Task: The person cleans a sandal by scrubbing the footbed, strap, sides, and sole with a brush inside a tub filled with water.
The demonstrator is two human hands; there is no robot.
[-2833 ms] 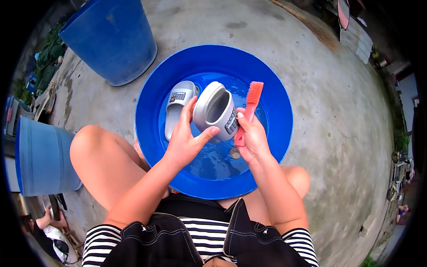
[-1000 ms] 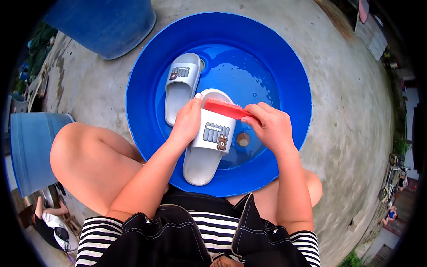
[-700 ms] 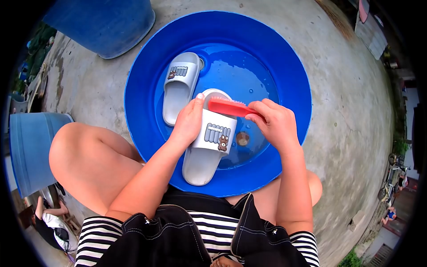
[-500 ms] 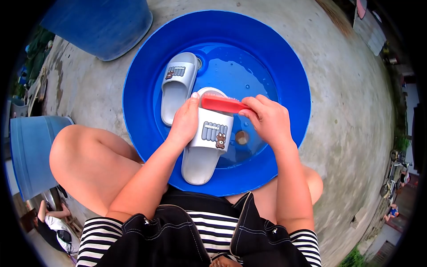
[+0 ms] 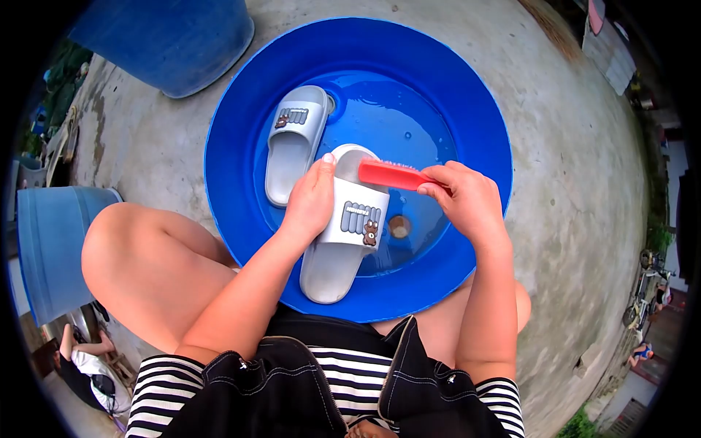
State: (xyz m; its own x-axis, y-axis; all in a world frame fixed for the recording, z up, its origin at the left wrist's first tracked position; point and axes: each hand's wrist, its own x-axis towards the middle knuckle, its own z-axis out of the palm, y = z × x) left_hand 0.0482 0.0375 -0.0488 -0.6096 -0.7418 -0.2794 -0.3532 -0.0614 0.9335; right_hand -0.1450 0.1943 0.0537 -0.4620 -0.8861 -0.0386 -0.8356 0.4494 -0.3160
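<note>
My left hand (image 5: pixel 310 201) grips the left edge of a white slide sandal (image 5: pixel 332 270), thumb near its toe end. A grey patch and a small brown bear decorate its strap. My right hand (image 5: pixel 467 201) is closed on the handle of a red scrubbing brush (image 5: pixel 391 175), whose pale bristles point away from me. The brush head overlaps the right side of the sandal's toe; whether the bristles touch it I cannot tell. A matching sandal (image 5: pixel 292 153) rests inside the blue tub (image 5: pixel 482 139), up and to the left of my left hand.
Shallow water (image 5: pixel 394 109) covers the tub's bottom, where a round brownish spot (image 5: pixel 399 226) shows. A large blue container (image 5: pixel 168 51) stands at upper left, a lighter blue one (image 5: pixel 62 248) beside my left knee. Concrete ground (image 5: pixel 569 204) surrounds the tub. Another person (image 5: pixel 95 372) is at lower left.
My right hand has moved the brush to the right and slightly toward me, off the middle of the sandal's toe end. The left hand and sandal have shifted only slightly right.
</note>
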